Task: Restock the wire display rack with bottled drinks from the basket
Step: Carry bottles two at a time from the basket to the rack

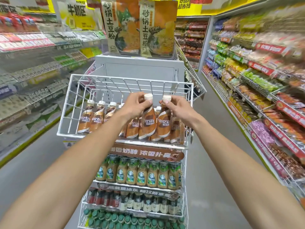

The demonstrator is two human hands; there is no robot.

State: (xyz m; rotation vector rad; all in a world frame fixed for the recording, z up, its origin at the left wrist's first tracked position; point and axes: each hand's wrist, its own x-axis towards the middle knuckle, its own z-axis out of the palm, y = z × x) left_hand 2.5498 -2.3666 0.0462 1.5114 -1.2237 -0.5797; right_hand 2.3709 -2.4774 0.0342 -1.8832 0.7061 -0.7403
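Head view: bottles line rack front, rear open.

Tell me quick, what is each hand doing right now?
Left hand: grips a brown plastic coffee bottle with cream cap.
Right hand: grips the neighbouring brown cream-capped bottle.

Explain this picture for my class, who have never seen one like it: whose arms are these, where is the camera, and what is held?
This is one picture from a wide-angle camera worn on a person's head, looking forward and down. The two bare arms are that person's own. The left hand grips the left Nescafé bottle near its neck; the right hand grips the right Nescafé bottle. Both are at the top tier of a white wire rack, where a row of Nescafé bottles stands. Lower tiers hold Starbucks bottles and green-capped bottles.
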